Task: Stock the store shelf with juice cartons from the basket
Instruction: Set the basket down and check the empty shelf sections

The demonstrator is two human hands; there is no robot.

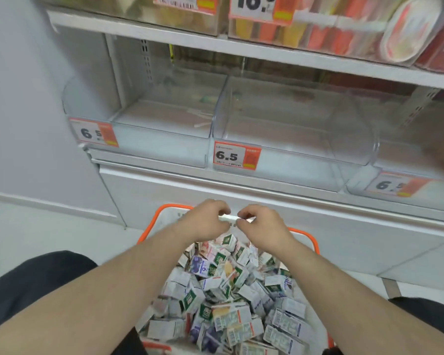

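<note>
Orange basket (308, 235): heaped with juice cartons (217, 285).
Fingers: a small white item (228, 218), possibly a straw, is pinched by left hand (206, 218) and right hand (260, 224).
Risk: it could be dropped among the cartons if the pinch loosens.

I am crouched in a shop aisle. At twelve o'clock stands a white store shelf (241, 51) fitted with clear plastic bins (292, 129), each fronted by an orange-and-white price tag (237, 156) reading 6.5 with a barcode. The tier above holds packaged goods (344, 29) behind another price tag. At six o'clock sits an orange-rimmed basket (305, 235) heaped with small juice cartons (228, 290).
</note>
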